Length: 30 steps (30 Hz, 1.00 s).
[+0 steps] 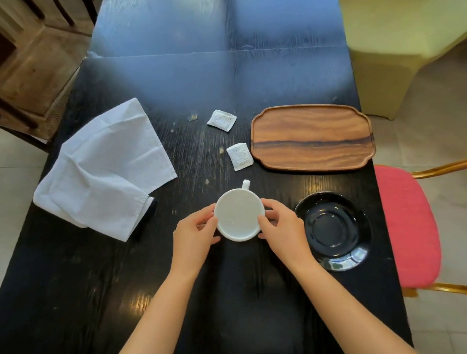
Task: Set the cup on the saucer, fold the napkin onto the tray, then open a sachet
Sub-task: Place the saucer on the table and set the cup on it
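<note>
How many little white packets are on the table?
2. One sachet lies farther back, left of the wooden tray's far corner. The other sachet lies nearer, just left of the tray, beyond the cup. None seem hidden.

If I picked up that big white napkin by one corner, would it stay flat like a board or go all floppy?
Probably floppy. The napkin already lies rumpled with soft folds and a doubled-over edge, so it looks like thin cloth that would droop. It likely weighs little for its spread. It shouldn't slide much or break, unlike the cup.
</note>
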Each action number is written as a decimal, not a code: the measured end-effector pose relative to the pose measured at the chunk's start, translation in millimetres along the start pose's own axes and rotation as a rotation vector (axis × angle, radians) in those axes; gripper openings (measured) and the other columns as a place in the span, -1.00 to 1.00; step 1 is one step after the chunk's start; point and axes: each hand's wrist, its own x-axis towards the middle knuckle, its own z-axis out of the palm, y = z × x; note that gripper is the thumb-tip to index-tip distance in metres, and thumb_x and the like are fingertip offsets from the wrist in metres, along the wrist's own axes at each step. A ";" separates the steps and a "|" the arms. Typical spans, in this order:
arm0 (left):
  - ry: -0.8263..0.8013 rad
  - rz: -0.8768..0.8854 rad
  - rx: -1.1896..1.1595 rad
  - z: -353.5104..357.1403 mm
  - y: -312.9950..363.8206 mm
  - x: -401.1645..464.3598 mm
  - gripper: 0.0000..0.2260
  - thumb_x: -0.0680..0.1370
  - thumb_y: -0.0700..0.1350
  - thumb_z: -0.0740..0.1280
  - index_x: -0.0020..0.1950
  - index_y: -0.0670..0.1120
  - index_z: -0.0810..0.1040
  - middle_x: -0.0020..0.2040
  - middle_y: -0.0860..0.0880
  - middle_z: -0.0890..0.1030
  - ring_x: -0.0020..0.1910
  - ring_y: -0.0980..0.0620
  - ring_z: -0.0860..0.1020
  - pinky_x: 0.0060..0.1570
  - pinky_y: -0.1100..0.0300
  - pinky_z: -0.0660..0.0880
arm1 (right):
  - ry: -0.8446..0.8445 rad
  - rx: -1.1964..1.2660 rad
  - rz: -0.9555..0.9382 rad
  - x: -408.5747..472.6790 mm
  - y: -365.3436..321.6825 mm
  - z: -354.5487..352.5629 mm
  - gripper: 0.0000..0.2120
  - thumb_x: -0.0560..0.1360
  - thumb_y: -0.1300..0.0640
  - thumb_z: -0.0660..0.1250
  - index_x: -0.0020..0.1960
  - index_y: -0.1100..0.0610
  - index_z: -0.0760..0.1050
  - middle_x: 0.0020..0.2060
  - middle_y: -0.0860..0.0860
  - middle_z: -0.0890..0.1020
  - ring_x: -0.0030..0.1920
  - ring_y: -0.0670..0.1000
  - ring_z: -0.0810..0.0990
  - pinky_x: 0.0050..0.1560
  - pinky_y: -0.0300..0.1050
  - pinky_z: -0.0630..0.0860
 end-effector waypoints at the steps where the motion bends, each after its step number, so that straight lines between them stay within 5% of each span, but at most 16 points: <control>1: -0.011 0.009 -0.016 5.6 4.8 -5.7 -0.75 0.53 -0.14 0.32 0.18 0.07 0.59 0.04 0.09 0.66 -0.04 0.14 0.63 -0.18 0.20 0.61 | 0.027 0.015 0.004 -3.7 -0.1 -10.2 -0.70 0.48 0.20 0.26 0.18 -0.03 0.48 -0.09 -0.07 0.64 -0.12 -0.12 0.63 -0.08 -0.05 0.63; 6: -0.104 0.023 -0.054 56.7 22.8 -29.8 -0.75 0.51 -0.16 0.33 0.13 0.11 0.60 -0.04 0.13 0.67 -0.06 0.17 0.63 -0.17 0.19 0.62 | 0.146 0.076 -0.005 -21.1 12.0 -74.2 -0.80 0.49 0.21 0.29 0.04 -0.04 0.47 -0.16 -0.16 0.61 -0.13 -0.16 0.61 -0.31 -0.29 0.58; 10: -0.169 0.007 -0.029 100.4 23.4 -39.6 -0.74 0.51 -0.16 0.34 0.18 0.05 0.59 -0.02 0.10 0.67 -0.06 0.16 0.62 -0.12 0.21 0.61 | 0.199 0.053 0.031 -26.4 33.2 -112.7 -0.77 0.48 0.24 0.28 -0.03 -0.09 0.49 -0.13 -0.05 0.66 -0.12 -0.08 0.64 -0.24 -0.16 0.63; 23: -0.121 -0.012 0.030 144.9 13.8 -48.0 -0.73 0.49 -0.13 0.36 0.18 0.05 0.58 0.02 0.09 0.66 0.00 0.16 0.60 0.06 0.06 0.58 | 0.188 0.072 0.069 -20.1 59.2 -138.6 -0.80 0.52 0.24 0.24 0.03 -0.04 0.49 -0.16 -0.15 0.61 -0.12 -0.14 0.61 -0.33 -0.28 0.58; 28: -0.070 0.029 0.068 147.2 16.9 -50.0 -0.63 0.49 -0.13 0.38 0.29 0.04 0.48 0.05 0.17 0.57 -0.14 0.35 0.57 -0.11 0.44 0.50 | 0.212 0.055 0.094 -19.8 60.1 -142.4 -0.77 0.50 0.18 0.29 0.13 0.00 0.50 -0.09 -0.09 0.60 -0.12 -0.09 0.60 -0.27 -0.12 0.63; 30: -0.069 0.038 0.069 147.3 18.8 -50.8 -0.62 0.49 -0.13 0.38 0.29 0.05 0.48 0.07 0.15 0.57 -0.13 0.33 0.56 -0.11 0.44 0.50 | 0.205 0.053 0.088 -21.4 60.0 -144.8 -0.72 0.49 0.22 0.30 0.16 0.00 0.50 -0.08 -0.10 0.59 -0.11 -0.09 0.60 -0.24 -0.13 0.63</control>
